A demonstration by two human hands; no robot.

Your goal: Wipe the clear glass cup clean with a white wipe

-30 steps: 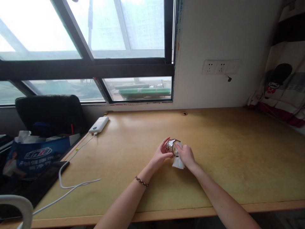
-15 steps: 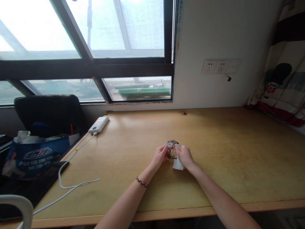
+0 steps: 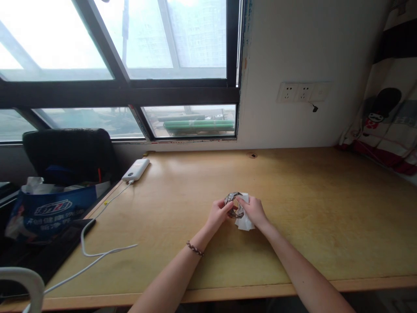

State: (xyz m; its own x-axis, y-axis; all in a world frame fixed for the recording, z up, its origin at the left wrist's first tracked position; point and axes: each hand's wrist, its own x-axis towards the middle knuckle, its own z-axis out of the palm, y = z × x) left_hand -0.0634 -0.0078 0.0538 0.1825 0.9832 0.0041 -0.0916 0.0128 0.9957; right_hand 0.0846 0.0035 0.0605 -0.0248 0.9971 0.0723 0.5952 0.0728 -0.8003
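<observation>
Over the middle of the wooden table, both of my hands are at a shiny, dark and silvery ring-shaped thing (image 3: 232, 197) with a hole in its middle; its exact kind is not clear. My left hand (image 3: 217, 215) is closed on the ring's left side, thumb on top. A crumpled white tissue (image 3: 245, 223) hangs down from my right hand (image 3: 255, 212), which pinches it against the ring's right side. Fingers below the ring are partly hidden. A braided bracelet (image 3: 195, 248) circles my left wrist.
A white power bank (image 3: 136, 170) lies at the table's (image 3: 319, 208) left edge, its white cable (image 3: 84, 243) looping towards me. To the left, a blue bag (image 3: 55, 213) stands before a black chair (image 3: 68, 150). A curtain (image 3: 387, 113) hangs at the right.
The ring has turned so its hole shows more plainly. My left thumb has moved across its near side, and the tissue has shifted and spread out beside the ring.
</observation>
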